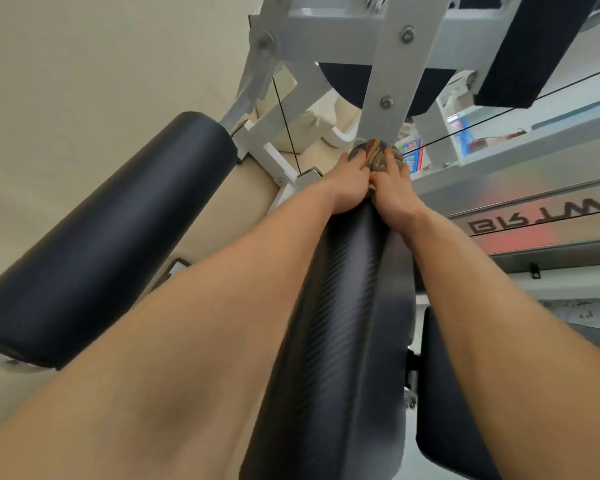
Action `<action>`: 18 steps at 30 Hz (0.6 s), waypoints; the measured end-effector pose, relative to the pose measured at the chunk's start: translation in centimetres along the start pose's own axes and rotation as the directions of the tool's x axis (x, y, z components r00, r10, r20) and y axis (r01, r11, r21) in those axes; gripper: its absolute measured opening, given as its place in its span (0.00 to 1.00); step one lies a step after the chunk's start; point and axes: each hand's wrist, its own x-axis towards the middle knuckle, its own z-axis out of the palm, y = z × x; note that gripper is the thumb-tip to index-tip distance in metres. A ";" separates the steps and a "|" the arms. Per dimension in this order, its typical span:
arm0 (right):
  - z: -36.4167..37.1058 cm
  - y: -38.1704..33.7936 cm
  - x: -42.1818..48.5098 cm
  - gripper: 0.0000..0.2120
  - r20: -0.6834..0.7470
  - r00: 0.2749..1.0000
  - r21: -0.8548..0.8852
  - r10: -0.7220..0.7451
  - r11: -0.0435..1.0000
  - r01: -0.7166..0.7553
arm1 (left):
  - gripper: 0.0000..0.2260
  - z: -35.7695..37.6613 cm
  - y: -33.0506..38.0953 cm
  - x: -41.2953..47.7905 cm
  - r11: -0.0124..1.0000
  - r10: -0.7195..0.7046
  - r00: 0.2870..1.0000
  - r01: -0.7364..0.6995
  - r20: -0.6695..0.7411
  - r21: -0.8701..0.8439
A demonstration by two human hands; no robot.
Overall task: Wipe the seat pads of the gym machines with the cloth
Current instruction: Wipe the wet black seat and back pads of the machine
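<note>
A long black roller pad (347, 323) with a ribbed texture runs from the bottom of the view up to the white machine frame (378, 84). At its far end my left hand (343, 187) and my right hand (394, 192) sit side by side, both gripping a bunched patterned cloth (373, 155) against the pad's tip. Fingers of both hands curl over the cloth. Most of the cloth is hidden under my hands and the frame bar.
A second black roller pad (108, 233) lies to the left on a white arm. Another black pad (454, 400) is at lower right, and a dark pad (520, 50) hangs at upper right. Thin black cables (284, 119) cross the frame. A silver cover (534, 202) stands right.
</note>
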 end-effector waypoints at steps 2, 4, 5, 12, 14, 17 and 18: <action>0.2 0.0 -4.3 0.31 0.055 0.998 0.004 -0.023 1.000 0.023 | 0.24 0.4 -1.0 -4.4 0.999 0.050 0.999 -0.050 0.017 0.011; 1.5 0.5 -10.6 0.30 0.082 0.996 0.041 -0.034 0.999 0.031 | 0.24 1.3 -2.8 -10.2 0.995 0.095 0.995 -0.094 0.022 -0.030; 2.1 0.9 -13.3 0.29 0.099 0.994 0.045 -0.040 0.998 0.036 | 0.24 1.6 -3.4 -12.9 0.995 0.089 0.995 -0.087 0.040 -0.045; 2.1 1.5 -12.2 0.33 0.089 0.996 0.016 -0.012 1.000 0.011 | 0.25 1.8 -3.3 -12.8 0.999 0.025 0.998 -0.022 0.060 -0.049; 1.6 1.8 -8.0 0.30 0.072 0.997 0.041 -0.014 0.999 0.011 | 0.25 1.6 -2.6 -8.6 1.000 0.022 0.998 -0.023 0.052 0.017; 0.8 1.6 -0.9 0.30 0.011 0.999 0.071 0.037 0.997 -0.038 | 0.24 0.8 -0.8 -1.8 0.997 -0.015 0.999 0.012 0.038 0.078; 0.5 1.5 1.1 0.31 0.000 0.999 0.071 0.045 0.997 -0.044 | 0.24 0.6 -0.4 0.2 0.997 -0.017 1.000 0.015 0.025 0.074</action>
